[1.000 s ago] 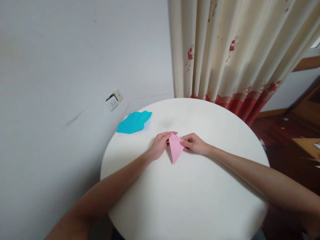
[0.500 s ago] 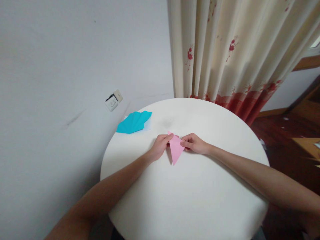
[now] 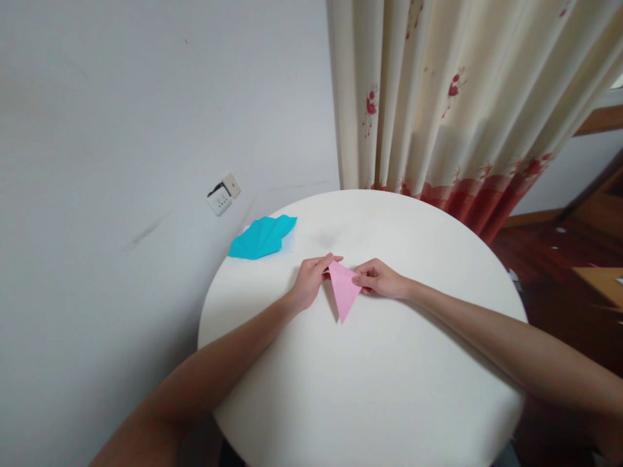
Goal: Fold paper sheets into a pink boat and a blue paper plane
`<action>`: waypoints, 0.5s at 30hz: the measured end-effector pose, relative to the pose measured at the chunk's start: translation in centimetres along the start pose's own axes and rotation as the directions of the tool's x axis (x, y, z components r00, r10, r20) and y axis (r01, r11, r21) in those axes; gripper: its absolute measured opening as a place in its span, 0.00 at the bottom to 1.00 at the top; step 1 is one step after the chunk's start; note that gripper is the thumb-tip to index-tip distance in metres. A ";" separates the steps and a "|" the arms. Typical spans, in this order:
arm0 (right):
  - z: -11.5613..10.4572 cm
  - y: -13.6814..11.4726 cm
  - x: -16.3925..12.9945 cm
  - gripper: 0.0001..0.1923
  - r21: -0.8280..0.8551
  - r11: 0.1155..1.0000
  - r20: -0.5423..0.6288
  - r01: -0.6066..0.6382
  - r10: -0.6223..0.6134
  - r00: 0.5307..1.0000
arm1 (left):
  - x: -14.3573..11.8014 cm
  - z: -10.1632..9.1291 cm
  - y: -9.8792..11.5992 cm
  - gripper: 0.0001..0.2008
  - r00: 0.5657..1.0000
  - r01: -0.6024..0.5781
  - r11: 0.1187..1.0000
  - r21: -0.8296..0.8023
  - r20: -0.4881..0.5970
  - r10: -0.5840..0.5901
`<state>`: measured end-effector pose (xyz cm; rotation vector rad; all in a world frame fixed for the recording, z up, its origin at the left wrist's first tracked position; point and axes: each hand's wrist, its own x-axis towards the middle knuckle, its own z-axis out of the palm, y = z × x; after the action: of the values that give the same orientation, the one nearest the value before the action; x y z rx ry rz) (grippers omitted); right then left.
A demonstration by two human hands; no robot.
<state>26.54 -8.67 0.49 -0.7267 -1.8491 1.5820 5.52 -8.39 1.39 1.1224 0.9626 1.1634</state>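
Note:
A folded piece of pink paper [image 3: 344,290] is held between my two hands over the middle of the table, its pointed end facing me. My left hand [image 3: 310,279] grips its upper left corner, with the thumb laid along the top edge. At the right corner, my right hand [image 3: 377,279] pinches the paper between thumb and curled fingers. The fingers behind the sheet are partly hidden.
The round white table [image 3: 370,389] stands against a wall with a socket [image 3: 219,200]. Folded blue paper [image 3: 263,237] lies at its far left edge, over something pale. A patterned curtain [image 3: 438,97] hangs behind. A wooden surface [image 3: 601,285] is at the right.
My left thumb has shifted up to the paper's top corner, uncovering more of its face. The right hand keeps its pinch. The view has moved very slightly.

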 end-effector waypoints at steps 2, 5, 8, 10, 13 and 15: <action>0.0 0.0 0.0 0.25 0.006 1.000 0.000 0.003 -0.003 1.000 | 0.0 0.0 0.1 0.21 1.000 -0.017 1.000 -0.007 -0.010 0.017; 0.0 0.0 -0.1 0.25 0.008 1.000 0.005 0.003 -0.003 1.000 | 0.2 -0.2 0.3 0.22 0.999 -0.036 0.999 -0.019 -0.022 0.036; 0.0 0.1 -0.1 0.25 -0.006 1.000 -0.007 -0.007 0.007 1.000 | 0.3 -0.5 0.3 0.23 0.999 -0.026 0.999 -0.047 -0.045 0.023; 0.1 0.1 -0.1 0.25 -0.015 1.000 -0.046 -0.013 0.012 0.999 | 0.3 -0.5 0.4 0.26 0.999 0.011 0.997 -0.078 -0.031 -0.013; 0.0 0.1 0.1 0.25 -0.005 1.000 -0.142 -0.003 0.002 0.990 | 0.1 -0.1 0.2 0.28 0.996 0.066 0.992 -0.103 0.065 -0.059; -0.2 0.0 0.3 0.26 -0.007 1.000 -0.214 0.013 -0.014 0.977 | -0.1 0.1 0.1 0.26 0.989 0.069 0.995 -0.078 0.133 -0.059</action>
<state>26.49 -8.35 0.51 -0.8499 -1.6980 1.4301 5.62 -8.51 1.46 1.0799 0.8361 1.0550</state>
